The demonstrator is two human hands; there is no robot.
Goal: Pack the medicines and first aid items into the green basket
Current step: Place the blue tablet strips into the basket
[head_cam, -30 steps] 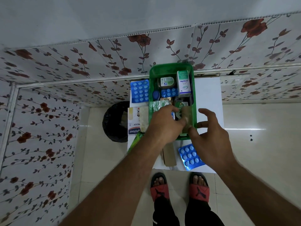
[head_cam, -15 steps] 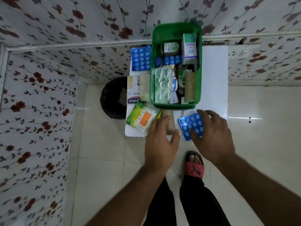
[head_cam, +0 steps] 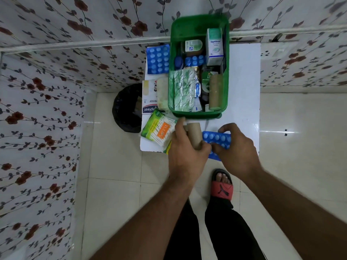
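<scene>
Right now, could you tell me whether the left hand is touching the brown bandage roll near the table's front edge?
Touching. The head view shows the left hand wrapped around the brown bandage roll, fingers closed over its lower end with no gap, just in front of the green basket.

– Where's the green basket (head_cam: 199, 21)?
– At the tabletop's far edge, already holding a white box (head_cam: 214, 46), a foil pack (head_cam: 184, 90) and a tan roll (head_cam: 215, 91).
– What's outside it?
– A blue blister strip (head_cam: 158, 59) at the far-left corner, a plaster box (head_cam: 149, 96) on the left edge, cotton buds (head_cam: 159, 131) near-left, and another tan roll (head_cam: 195, 135) and blue strip (head_cam: 216, 138) lifted at the near edge.
</scene>
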